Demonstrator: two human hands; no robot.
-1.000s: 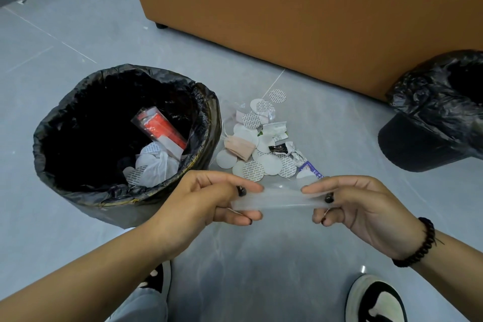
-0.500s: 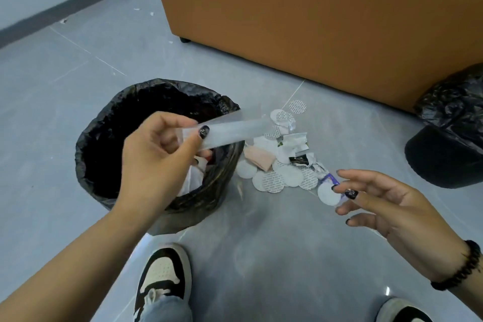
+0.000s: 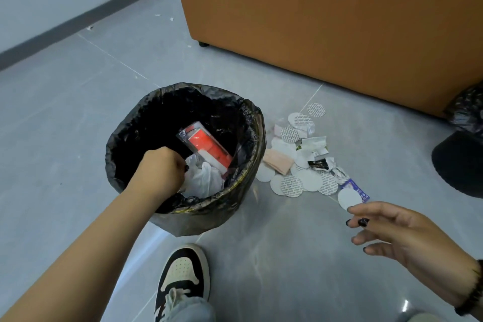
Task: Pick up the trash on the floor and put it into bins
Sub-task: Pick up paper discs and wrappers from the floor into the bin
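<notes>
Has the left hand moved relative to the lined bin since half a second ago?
Yes. The left hand went from above the bin's near rim down inside it, onto the white trash.

A grey tiled floor (image 3: 78, 117) carried a black-lined bin (image 3: 209, 219) at centre frame, scattered trash (image 3: 300, 162) beside it, right.

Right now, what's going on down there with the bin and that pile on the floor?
A person is clearing floor trash. Their left hand reaches into the black-lined bin, fingers curled; whether it holds anything cannot be seen. A red packet and white plastic lie inside. The right hand hovers open near the pile of white discs and wrappers beside the bin. A second bin sits at the right edge.
</notes>
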